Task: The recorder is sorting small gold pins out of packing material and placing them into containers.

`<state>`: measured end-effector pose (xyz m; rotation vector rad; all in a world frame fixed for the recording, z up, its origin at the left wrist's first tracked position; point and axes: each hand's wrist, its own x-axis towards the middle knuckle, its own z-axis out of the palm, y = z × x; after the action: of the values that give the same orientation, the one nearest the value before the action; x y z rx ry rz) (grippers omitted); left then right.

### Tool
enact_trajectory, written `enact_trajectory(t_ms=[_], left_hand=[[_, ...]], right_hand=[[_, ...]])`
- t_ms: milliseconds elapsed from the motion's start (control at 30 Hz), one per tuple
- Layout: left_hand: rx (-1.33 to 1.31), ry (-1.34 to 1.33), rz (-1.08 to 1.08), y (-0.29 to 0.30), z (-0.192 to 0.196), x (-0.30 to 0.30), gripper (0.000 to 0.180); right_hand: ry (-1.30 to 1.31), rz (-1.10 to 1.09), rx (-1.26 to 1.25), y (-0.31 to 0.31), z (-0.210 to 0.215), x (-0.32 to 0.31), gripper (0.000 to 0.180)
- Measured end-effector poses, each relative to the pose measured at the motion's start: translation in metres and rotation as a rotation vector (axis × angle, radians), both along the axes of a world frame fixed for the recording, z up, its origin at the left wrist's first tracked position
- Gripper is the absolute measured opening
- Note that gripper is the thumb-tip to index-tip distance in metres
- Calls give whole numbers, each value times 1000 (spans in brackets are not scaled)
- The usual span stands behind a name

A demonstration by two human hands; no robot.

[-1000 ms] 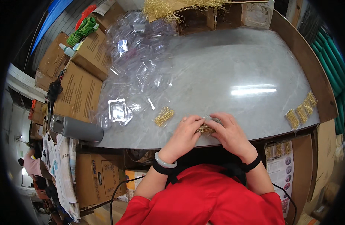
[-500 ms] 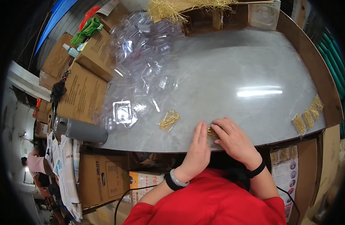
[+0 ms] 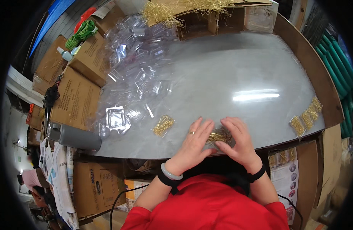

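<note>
A small pile of gold-coloured wire hooks (image 3: 218, 136) lies on the grey table top near its front edge, between my two hands. My left hand (image 3: 194, 142) is at the pile's left end, fingers stretched out and thumb apart. At the right end, my right hand (image 3: 238, 140) curves about the hooks with its thumb and fingers spread. Parts of the pile are hidden by the fingers. To the left lies another bunch of gold hooks (image 3: 163, 125), apparently in a clear plastic shell. Several packed bunches of hooks (image 3: 310, 115) are lined up at the table's right edge.
Clear plastic shells (image 3: 140, 76) are heaped across the table's left side. A grey bottle (image 3: 75, 137) lies at the front left by cardboard boxes (image 3: 75, 97). Loose gold hooks (image 3: 161, 14) cover a cardboard stand at the back, beside a translucent bin (image 3: 259, 17). A cardboard wall (image 3: 310, 65) borders the right.
My hands have moved apart, showing more of the hook pile between them. The left thumb has spread away from its fingers. The whole view has shifted slightly.
</note>
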<state>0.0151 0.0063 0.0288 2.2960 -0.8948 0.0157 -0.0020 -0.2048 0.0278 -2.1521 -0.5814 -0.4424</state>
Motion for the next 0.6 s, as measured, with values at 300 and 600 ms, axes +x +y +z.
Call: enact_trajectory(t_ms=[300,600], left_hand=[[-64,-100,24,-14,-13,2,42],[-103,-122,161,-17,-16,-7,45]], right_hand=[[34,1,-199,-22,1,-5,57],[52,-102,-213,-15,3,-17,53]])
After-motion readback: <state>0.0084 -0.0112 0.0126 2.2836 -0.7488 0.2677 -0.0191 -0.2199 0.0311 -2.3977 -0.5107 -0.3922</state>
